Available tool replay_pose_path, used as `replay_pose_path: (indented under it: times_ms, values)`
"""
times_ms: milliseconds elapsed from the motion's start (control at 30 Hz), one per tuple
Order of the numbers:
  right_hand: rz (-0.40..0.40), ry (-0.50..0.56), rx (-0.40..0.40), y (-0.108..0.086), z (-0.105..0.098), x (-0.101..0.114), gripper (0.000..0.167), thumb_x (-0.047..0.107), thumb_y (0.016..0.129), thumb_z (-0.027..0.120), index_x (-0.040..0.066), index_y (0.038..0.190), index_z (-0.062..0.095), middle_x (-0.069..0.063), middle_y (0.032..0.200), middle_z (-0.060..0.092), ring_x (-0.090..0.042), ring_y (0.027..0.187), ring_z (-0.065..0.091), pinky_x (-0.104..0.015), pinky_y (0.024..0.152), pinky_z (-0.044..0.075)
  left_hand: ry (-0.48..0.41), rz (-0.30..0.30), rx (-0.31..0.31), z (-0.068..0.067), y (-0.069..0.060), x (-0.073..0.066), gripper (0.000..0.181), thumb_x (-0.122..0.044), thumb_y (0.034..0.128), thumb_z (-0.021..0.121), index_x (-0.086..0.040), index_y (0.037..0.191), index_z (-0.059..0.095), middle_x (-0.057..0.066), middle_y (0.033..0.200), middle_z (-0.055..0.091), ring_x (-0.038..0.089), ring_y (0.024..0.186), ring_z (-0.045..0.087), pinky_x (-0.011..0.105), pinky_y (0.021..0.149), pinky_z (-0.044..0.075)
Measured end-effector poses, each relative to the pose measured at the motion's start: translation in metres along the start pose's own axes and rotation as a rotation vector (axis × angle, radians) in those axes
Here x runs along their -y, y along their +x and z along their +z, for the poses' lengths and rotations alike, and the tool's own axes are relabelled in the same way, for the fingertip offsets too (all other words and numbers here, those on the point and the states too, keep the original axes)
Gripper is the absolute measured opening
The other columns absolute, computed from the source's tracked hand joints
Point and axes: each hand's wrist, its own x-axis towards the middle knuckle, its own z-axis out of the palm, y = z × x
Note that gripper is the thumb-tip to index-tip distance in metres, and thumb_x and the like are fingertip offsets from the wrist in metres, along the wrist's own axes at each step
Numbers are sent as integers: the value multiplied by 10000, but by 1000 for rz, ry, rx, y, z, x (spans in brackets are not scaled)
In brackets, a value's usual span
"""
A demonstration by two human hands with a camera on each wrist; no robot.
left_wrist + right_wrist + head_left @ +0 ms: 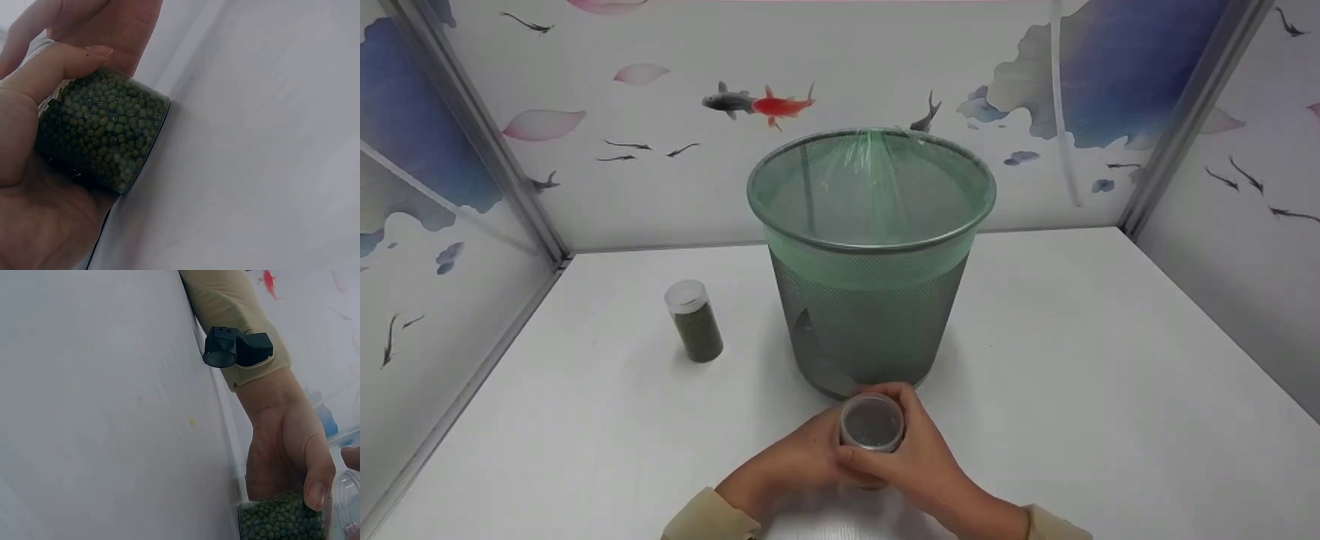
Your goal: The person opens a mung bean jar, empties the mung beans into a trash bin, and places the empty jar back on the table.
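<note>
A clear jar of green mung beans point(107, 124) is held upright in front of the bin, near the front of the table. My left hand point(795, 457) grips the jar's body, its thumb across the side in the left wrist view. Around the clear lid point(872, 422) at the top curl the fingers and thumb of my right hand point(919, 450). The right wrist view shows the lid's point(346, 500) ridged side only in part; whether it is loose cannot be told. A second lidded jar point(695, 322), filled with small green contents, stands upright to the left.
A grey mesh wastebasket point(877, 322) lined with a green plastic bag point(877, 187) stands at the middle back of the white table point(1072, 360). Painted panels point(660, 172) with fish and petals enclose the back and sides. A metal post point(484, 142) rises at the left rear corner.
</note>
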Motion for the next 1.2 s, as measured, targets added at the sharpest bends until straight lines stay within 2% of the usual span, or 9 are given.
replay_pose_path:
  times_ms: [300,500,767,900,1033,1200]
  values:
    - [18,50,81,4,-5,-1,715,263,822,901,80,1419,552,-96,1499,570,-233,1334,536,-456,1110,401,-29,-6,-3,0,0,0,730,-136,846,890,-267,1476,547,-68,1401,623,150,1282,585,329,1139,444]
    - [47,58,118,7,-6,-1,770,172,752,834,98,1469,565,-75,1489,567,-234,1281,534,-424,1063,416,-33,-12,0,0,0,0,727,-145,853,888,-239,1488,546,-67,1408,624,141,1295,572,321,1157,411]
    - [58,79,124,6,-5,0,782,152,755,818,123,1488,545,-69,1470,565,-234,1269,534,-416,1043,430,-26,-6,-1,0,0,-1,719,-149,849,888,-223,1480,551,-60,1398,627,137,1283,575,312,1148,411]
    - [24,106,128,4,-5,-1,793,182,800,854,144,1508,497,-61,1489,534,-243,1319,501,-431,1085,395,-38,-11,2,0,-1,-1,713,-149,851,884,-223,1475,547,-52,1389,631,151,1271,585,330,1138,433]
    - [-23,123,93,2,-5,-3,812,216,816,920,124,1480,462,-71,1527,514,-237,1377,479,-455,1138,354,-58,-27,-4,0,-1,-2,719,-143,852,882,-196,1484,542,-36,1391,626,155,1267,584,329,1123,444]
    - [-3,137,51,2,-3,-3,773,228,812,941,87,1383,438,-97,1532,534,-234,1377,499,-455,1143,359,-27,-13,-6,0,-1,-1,723,-155,855,880,-203,1491,539,-49,1395,618,140,1274,577,309,1126,437]
